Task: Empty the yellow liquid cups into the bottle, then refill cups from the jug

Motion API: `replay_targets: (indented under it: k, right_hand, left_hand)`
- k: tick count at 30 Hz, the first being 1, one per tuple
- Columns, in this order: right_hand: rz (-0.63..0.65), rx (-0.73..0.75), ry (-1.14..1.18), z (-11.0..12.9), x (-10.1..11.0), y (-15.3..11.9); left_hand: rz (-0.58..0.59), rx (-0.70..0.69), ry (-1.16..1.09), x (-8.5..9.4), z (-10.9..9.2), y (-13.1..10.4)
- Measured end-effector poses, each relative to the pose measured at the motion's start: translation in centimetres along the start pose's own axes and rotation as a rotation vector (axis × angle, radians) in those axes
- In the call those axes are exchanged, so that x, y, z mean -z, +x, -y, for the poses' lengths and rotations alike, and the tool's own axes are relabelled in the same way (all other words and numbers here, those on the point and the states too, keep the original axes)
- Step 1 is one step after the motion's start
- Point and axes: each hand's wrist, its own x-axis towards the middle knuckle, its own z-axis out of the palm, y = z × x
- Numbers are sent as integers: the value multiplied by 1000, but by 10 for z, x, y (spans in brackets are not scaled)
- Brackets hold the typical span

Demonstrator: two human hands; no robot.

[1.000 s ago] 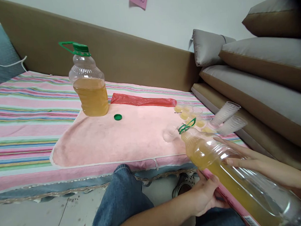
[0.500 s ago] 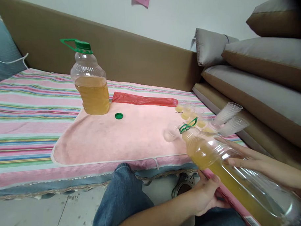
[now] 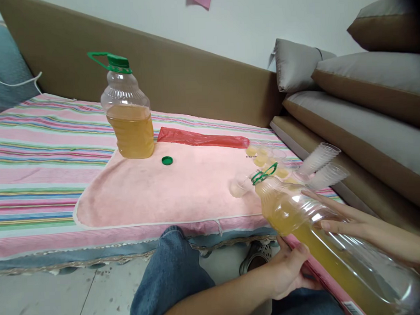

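Observation:
A large clear plastic bottle [image 3: 323,236] of yellow liquid is tilted well over, its green-ringed neck pointing left and down. Underneath, my left hand [image 3: 291,269] is closed around its lower side by a pink label. My right hand [image 3: 350,224] lies along the far side and grips it there, partly seen through the clear plastic. The mouth is at the rim of a clear plastic cup [image 3: 237,187] on the pink cloth [image 3: 183,190]. Behind the bottle stand several clear cups [image 3: 261,159] with yellow liquid, partly hidden.
A second bottle [image 3: 131,128], capped in green, stands at the back left. Near it lie a green cap [image 3: 167,161] and a red plastic bag [image 3: 202,138]. Stacked cups [image 3: 320,158] lean at the right beside piled cushions [image 3: 360,111]. The bed's front edge [image 3: 130,247] is by my knee.
The whole view has shifted very slightly. Both hands keep their hold, and the bottle stays tilted with its mouth at the cup.

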Motion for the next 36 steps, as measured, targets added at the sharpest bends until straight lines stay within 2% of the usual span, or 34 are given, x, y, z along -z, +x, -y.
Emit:
replay_targets:
  k: [5, 13, 22, 36]
  right_hand:
    - [25, 16, -3, -1, 0, 0]
    - [42, 20, 26, 0, 1, 0]
    - [7, 40, 19, -4, 1, 1]
    - [23, -4, 52, -8, 2, 2]
  left_hand:
    - [29, 4, -4, 0, 0, 0]
    - [11, 11, -21, -1, -1, 0]
    - [32, -15, -7, -1, -1, -1]
    - [19, -12, -19, -2, -4, -1]
